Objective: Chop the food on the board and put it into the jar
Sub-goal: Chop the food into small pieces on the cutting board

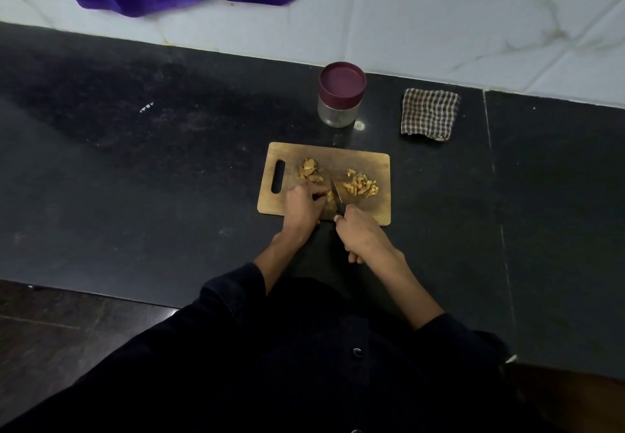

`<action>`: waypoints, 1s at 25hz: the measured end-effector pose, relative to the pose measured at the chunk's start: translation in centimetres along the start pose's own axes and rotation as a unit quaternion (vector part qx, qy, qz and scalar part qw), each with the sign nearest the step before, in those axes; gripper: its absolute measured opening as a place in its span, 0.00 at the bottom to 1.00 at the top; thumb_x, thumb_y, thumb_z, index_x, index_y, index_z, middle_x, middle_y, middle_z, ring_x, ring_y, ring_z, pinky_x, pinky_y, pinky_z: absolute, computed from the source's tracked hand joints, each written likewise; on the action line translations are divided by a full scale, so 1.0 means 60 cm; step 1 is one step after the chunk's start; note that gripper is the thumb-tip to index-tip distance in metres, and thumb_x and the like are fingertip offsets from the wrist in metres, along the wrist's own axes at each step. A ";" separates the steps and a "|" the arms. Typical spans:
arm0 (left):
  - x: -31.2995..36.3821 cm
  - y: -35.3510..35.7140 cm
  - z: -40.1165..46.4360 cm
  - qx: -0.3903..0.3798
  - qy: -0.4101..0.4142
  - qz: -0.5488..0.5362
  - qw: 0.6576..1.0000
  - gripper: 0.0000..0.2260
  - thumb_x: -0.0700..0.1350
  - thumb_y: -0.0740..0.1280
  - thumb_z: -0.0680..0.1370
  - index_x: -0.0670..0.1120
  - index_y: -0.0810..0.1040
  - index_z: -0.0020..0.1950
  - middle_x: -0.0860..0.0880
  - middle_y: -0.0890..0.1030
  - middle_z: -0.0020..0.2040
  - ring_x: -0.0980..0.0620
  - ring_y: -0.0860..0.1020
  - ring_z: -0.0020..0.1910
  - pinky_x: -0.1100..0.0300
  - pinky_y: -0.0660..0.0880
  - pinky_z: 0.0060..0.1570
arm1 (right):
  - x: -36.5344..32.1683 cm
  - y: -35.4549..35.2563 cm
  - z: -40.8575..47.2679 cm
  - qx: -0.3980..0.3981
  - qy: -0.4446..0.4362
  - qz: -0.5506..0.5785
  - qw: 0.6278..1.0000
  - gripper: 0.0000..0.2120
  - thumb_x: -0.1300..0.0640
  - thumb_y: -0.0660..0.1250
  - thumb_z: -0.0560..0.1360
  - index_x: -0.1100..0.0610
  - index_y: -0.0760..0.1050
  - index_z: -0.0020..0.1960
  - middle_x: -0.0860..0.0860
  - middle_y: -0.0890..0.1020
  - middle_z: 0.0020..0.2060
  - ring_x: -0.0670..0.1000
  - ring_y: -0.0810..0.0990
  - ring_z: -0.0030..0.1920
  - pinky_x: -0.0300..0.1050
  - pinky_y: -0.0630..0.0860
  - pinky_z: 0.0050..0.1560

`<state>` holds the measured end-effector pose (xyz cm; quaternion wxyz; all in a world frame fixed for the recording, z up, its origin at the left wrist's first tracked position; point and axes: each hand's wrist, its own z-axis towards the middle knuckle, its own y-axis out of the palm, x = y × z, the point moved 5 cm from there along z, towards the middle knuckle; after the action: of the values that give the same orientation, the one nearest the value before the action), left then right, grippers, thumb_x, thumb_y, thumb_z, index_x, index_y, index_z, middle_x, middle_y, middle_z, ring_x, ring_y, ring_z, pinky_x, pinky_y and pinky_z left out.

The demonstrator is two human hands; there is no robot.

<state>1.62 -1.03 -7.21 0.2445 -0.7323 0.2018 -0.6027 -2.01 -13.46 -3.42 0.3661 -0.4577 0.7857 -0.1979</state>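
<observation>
Two hands work the wooden board [372, 165]: left hand [302, 204] pinches a tan chunk [329, 196], right hand [360, 233] grips the knife [338, 197].

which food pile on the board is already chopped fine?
The right pile, right of the knife: small thin strips. The left pile, beyond the left hand, is still chunky.
</observation>
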 end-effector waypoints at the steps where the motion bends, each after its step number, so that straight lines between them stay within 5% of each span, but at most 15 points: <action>1: 0.000 0.000 0.000 0.000 -0.002 0.001 1.000 0.10 0.37 0.69 0.75 0.42 0.82 0.56 0.46 0.82 0.56 0.49 0.82 0.45 0.51 0.81 0.44 | 0.000 0.006 -0.001 0.005 0.001 -0.001 1.000 0.14 0.51 0.53 0.84 0.60 0.66 0.62 0.58 0.80 0.45 0.56 0.84 0.35 0.49 0.81 0.33; 6: -0.002 0.002 0.001 0.008 -0.017 0.002 1.000 0.10 0.38 0.70 0.75 0.41 0.82 0.56 0.45 0.80 0.58 0.47 0.81 0.43 0.52 0.81 0.44 | 0.011 0.039 -0.008 0.061 -0.037 -0.048 0.996 0.10 0.55 0.53 0.83 0.60 0.65 0.59 0.61 0.79 0.55 0.63 0.79 0.55 0.55 0.73 0.47; 17: 0.010 -0.005 -0.006 0.009 -0.004 0.026 1.000 0.11 0.38 0.70 0.75 0.42 0.82 0.57 0.45 0.79 0.58 0.49 0.81 0.45 0.53 0.81 0.47 | 0.039 0.035 -0.023 0.083 -0.059 -0.040 0.994 0.13 0.53 0.53 0.84 0.61 0.67 0.62 0.61 0.79 0.54 0.62 0.78 0.55 0.49 0.69 0.44; 25: 0.023 -0.012 -0.012 0.003 -0.001 0.029 1.000 0.11 0.37 0.69 0.75 0.41 0.82 0.57 0.45 0.80 0.58 0.49 0.81 0.45 0.55 0.80 0.47 | 0.043 0.039 -0.024 0.041 -0.026 -0.050 0.998 0.13 0.53 0.53 0.83 0.60 0.67 0.63 0.60 0.78 0.55 0.61 0.80 0.52 0.56 0.78 0.48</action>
<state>1.15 -1.33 -5.58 0.2642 -0.7262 0.2211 -0.5950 -5.27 -14.56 -5.00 0.3943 -0.4859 0.7434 -0.2363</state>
